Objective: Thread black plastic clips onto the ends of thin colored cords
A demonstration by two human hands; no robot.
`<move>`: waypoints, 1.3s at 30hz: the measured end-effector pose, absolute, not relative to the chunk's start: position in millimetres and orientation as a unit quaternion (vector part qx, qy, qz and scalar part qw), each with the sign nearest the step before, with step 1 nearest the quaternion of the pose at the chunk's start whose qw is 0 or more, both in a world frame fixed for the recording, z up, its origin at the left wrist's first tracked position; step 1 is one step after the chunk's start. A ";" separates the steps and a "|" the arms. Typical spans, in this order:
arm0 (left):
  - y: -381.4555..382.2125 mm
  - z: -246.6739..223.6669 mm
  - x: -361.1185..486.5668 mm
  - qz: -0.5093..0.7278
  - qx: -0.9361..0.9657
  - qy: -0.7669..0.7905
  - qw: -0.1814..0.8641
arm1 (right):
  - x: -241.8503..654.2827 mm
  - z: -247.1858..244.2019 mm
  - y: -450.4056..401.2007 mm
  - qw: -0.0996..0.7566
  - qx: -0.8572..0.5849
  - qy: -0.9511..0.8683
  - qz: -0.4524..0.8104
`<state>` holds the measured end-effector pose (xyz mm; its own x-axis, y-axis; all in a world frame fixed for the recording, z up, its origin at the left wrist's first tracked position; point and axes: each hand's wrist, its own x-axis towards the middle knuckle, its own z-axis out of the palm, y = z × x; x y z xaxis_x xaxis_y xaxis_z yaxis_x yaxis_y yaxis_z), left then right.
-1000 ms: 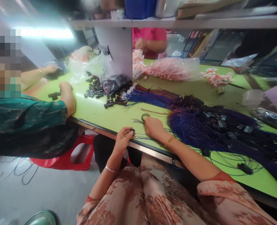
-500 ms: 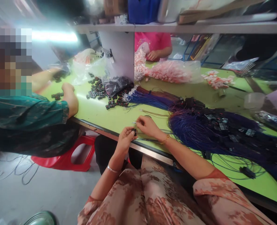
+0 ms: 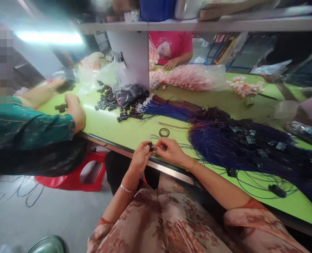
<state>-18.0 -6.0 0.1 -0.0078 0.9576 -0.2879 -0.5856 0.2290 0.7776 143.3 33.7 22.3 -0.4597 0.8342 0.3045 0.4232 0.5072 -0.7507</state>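
Observation:
Over the table's front edge, my left hand (image 3: 140, 157) pinches a small black connector housing (image 3: 151, 146) between thumb and fingers. Close against its right side is my right hand (image 3: 169, 150), its fingertips closed on a thin wire with a light metal tip (image 3: 155, 147). The tip is at the housing; whether it is inside I cannot tell. Behind my right hand lies a black ring of tape (image 3: 164, 132). A few loose wires (image 3: 171, 125) with metal ends stretch across the green tabletop (image 3: 100, 123) nearby.
A big bundle of dark blue wires (image 3: 211, 140) with black connectors covers the right side. Black housings (image 3: 107, 98) are heaped at back left, near plastic bags (image 3: 97, 75). At left sits a co-worker in a green sleeve (image 3: 39, 123); another person in pink (image 3: 171, 45) is opposite.
My right hand has moved down from above the tabletop to the housing, bringing a wire's tip to it. The tape ring is now uncovered. My left hand still holds the housing.

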 end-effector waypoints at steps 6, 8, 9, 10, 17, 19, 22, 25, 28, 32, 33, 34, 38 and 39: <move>-5.9 1.8 -19.3 0.567 0.238 0.412 0.673 | 144.2 20.7 32.8 0.329 -0.337 -0.865 0.176; -6.0 2.0 -19.6 0.565 0.238 0.413 0.674 | 143.8 18.4 33.4 0.318 -0.318 -0.884 0.126; -6.1 1.9 -19.5 0.564 0.237 0.414 0.674 | 143.3 17.1 33.5 0.312 -0.310 -0.892 0.103; -6.3 1.9 -19.2 0.564 0.236 0.415 0.674 | 142.6 15.7 33.4 0.306 -0.302 -0.899 0.084; -7.8 4.9 -13.6 0.573 0.235 0.432 0.655 | 142.8 15.4 32.2 0.329 -0.318 -0.873 0.168; -7.5 7.6 -12.6 0.574 0.236 0.433 0.654 | 145.2 17.3 32.5 0.332 -0.333 -0.856 0.217; -6.8 10.3 -10.4 0.574 0.244 0.432 0.652 | 145.9 16.5 30.9 0.327 -0.349 -0.850 0.222; -6.3 10.1 -6.6 0.581 0.255 0.435 0.639 | 143.3 14.3 27.5 0.321 -0.358 -0.857 0.184; -4.6 9.1 -3.2 0.584 0.257 0.438 0.633 | 145.1 20.8 32.5 0.292 -0.371 -0.863 0.178; 2.0 9.0 -1.0 0.592 0.248 0.423 0.640 | 162.1 41.8 67.4 0.253 -0.445 -0.838 0.191; 4.2 8.7 -0.6 0.593 0.246 0.418 0.643 | 167.4 45.4 79.2 0.232 -0.486 -0.826 0.166; 6.4 8.0 -0.1 0.593 0.243 0.414 0.646 | 172.2 47.3 90.7 0.197 -0.528 -0.815 0.135; 11.7 1.3 0.9 0.590 0.235 0.409 0.655 | 180.3 38.6 120.7 0.029 -0.613 -0.787 0.067; 12.2 -1.0 0.7 0.587 0.234 0.409 0.658 | 179.8 34.4 123.5 0.009 -0.616 -0.785 0.066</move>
<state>0.7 12.2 -1.0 -0.0243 0.9644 -0.2633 -0.5820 0.2005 0.7881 179.8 123.5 34.4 -0.2416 0.9681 -0.0670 0.9657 0.2331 -0.1143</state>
